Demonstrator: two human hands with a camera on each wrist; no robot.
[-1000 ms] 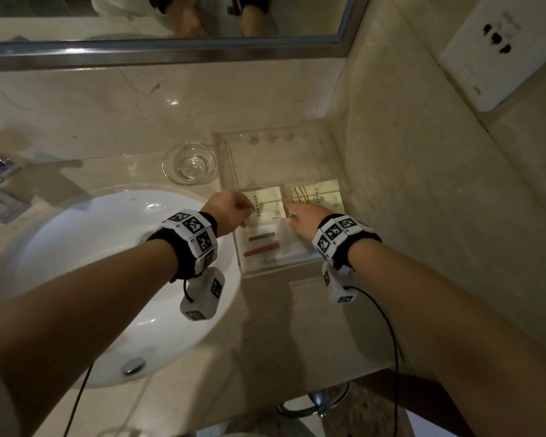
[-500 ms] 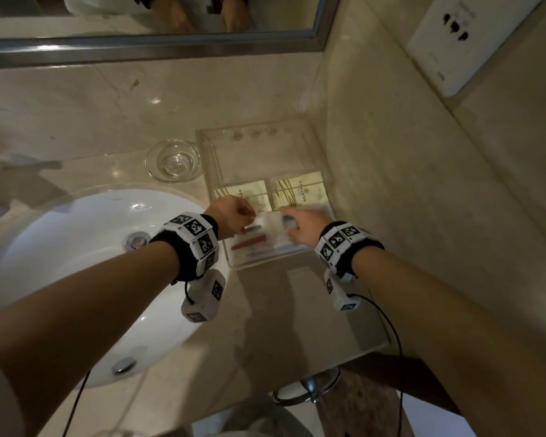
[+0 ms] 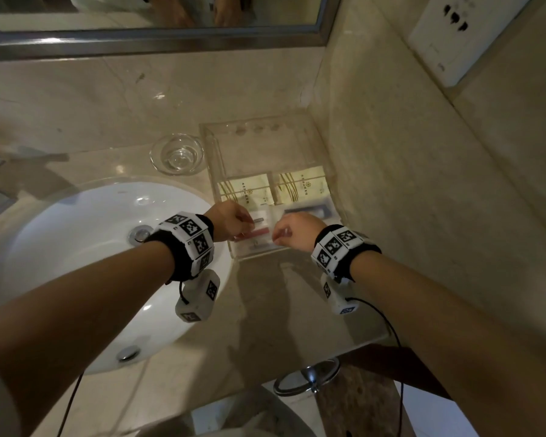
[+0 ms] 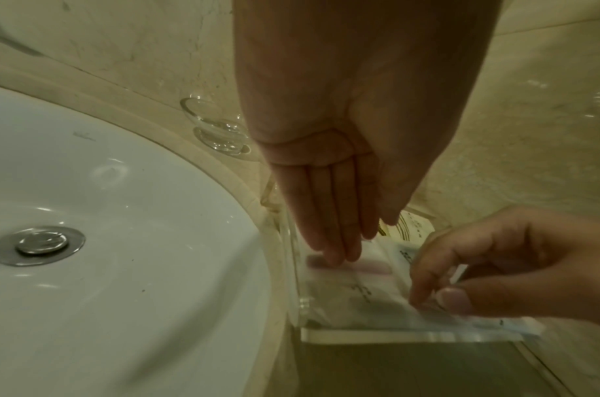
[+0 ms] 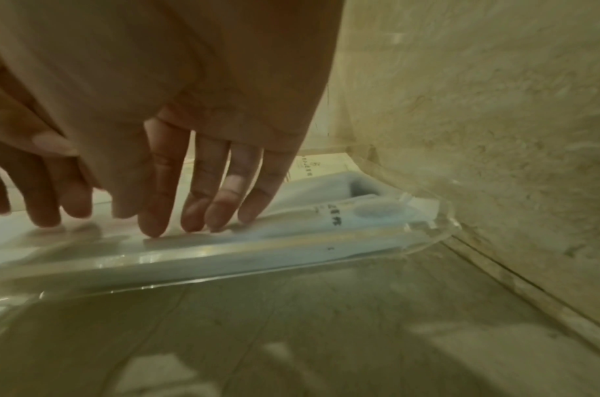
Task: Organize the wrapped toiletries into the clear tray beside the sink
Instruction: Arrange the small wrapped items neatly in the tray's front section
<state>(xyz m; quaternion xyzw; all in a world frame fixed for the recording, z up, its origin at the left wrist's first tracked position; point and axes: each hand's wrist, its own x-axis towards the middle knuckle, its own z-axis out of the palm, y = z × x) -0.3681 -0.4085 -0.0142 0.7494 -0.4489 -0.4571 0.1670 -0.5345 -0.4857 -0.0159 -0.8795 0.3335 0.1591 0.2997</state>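
The clear tray stands on the counter between the sink and the right wall. Two yellow packets lie side by side in its middle. Clear-wrapped packets fill its near end, one with a red item and one with a blue item. My left hand points straight fingers down onto the red-item packet. My right hand pinches the near edge of a clear wrapped packet between thumb and fingertips. In the right wrist view my right hand has its fingertips on that packet.
The white sink basin lies just left of the tray. A small glass dish sits behind it, beside the tray's far corner. The marble wall runs close along the tray's right side, with a socket plate higher up. A towel ring hangs below the counter edge.
Both hands drew back from the yellow packets to the tray's near end. My right hand brought a clear wrapped packet down there and now pinches its edge.
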